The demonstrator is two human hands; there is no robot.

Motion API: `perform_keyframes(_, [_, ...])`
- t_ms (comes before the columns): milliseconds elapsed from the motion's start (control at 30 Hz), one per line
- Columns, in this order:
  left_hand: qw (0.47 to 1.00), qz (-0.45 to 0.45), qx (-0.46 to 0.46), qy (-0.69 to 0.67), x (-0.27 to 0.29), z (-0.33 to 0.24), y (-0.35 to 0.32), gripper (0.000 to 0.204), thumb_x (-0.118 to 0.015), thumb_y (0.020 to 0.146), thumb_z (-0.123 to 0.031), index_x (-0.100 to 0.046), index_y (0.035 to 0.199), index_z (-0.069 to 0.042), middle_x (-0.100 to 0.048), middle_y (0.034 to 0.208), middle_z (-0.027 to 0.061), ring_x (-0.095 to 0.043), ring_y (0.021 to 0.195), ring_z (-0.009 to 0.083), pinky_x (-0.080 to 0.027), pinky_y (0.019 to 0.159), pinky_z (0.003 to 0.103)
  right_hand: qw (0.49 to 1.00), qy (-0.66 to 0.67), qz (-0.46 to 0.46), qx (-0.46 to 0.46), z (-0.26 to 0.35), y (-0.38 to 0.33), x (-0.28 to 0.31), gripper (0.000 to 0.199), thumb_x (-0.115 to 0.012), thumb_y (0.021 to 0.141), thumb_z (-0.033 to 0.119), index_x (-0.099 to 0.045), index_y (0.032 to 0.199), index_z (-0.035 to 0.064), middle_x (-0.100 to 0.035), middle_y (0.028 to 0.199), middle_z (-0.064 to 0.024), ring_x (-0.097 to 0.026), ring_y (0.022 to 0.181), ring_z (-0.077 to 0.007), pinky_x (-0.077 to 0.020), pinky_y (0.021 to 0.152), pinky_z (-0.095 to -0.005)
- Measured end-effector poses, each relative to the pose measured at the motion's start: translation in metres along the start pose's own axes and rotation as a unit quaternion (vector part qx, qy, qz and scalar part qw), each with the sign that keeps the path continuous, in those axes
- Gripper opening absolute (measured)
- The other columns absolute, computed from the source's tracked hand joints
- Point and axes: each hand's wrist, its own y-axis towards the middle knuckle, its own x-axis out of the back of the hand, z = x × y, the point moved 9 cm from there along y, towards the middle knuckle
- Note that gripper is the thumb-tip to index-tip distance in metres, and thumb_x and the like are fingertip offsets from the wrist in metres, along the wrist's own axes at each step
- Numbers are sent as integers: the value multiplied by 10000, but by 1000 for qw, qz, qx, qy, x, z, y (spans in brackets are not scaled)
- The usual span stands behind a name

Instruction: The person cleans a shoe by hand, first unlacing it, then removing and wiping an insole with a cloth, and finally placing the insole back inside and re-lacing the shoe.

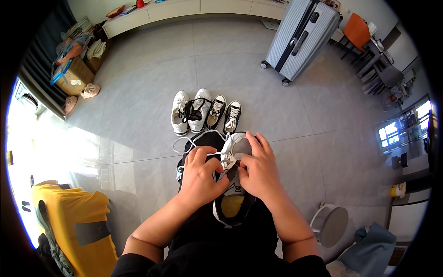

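A grey and black sneaker with a yellow insole rests on my lap, its toe pointing away from me. White shoelace bunches over its tongue, and a loose loop curls out to the left. My left hand is closed at the laces from the left side, thumb and forefinger pinched on the shoelace. On the opposite side, my right hand grips the sneaker, two fingers along the toe and the thumb and forefinger bent in near the laces. The exact lace ends between my fingertips are hidden.
Beyond my knees stand white sneakers with black laces and smaller black-and-white canvas shoes. A silver suitcase is at the far right. Yellow cloth drapes something at left; a round stool is at right.
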Motion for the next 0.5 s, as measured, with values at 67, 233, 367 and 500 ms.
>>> perform_keyframes(67, [1000,-12,-2,-2,3,2,-5,171,-734,584,-95,-600,687,-68,-570,1072,127,-523,1025,348,-458,837,415,1000,5,-4,7,4,-3,8,66,-647,670,30,-644,658,-35,-460,1349,-232,-387,1269,-425,-355,1003,-544])
perform_keyframes(233, [999,-20,-17,-30,3,-7,-5,136,-719,589,-51,-587,625,-54,-585,1007,112,-548,976,321,-468,794,397,998,32,-52,26,5,-11,25,88,-640,682,15,-597,616,-24,-460,1345,-227,-381,1269,-432,-368,1003,-507])
perform_keyframes(367, [998,-17,-41,-49,7,-19,-5,145,-712,585,-31,-567,591,-45,-593,965,105,-557,958,313,-468,780,393,994,52,-86,35,9,-22,47,104,-630,702,6,-563,623,-9,-477,1306,-222,-381,1259,-454,-379,995,-488])
perform_keyframes(500, [997,-21,-58,-42,15,-30,-4,155,-699,580,-16,-546,572,-37,-597,962,102,-560,960,305,-462,769,389,988,68,-117,72,24,-28,62,129,-620,697,-7,-527,609,2,-509,1217,-199,-415,1218,-447,-387,966,-485])
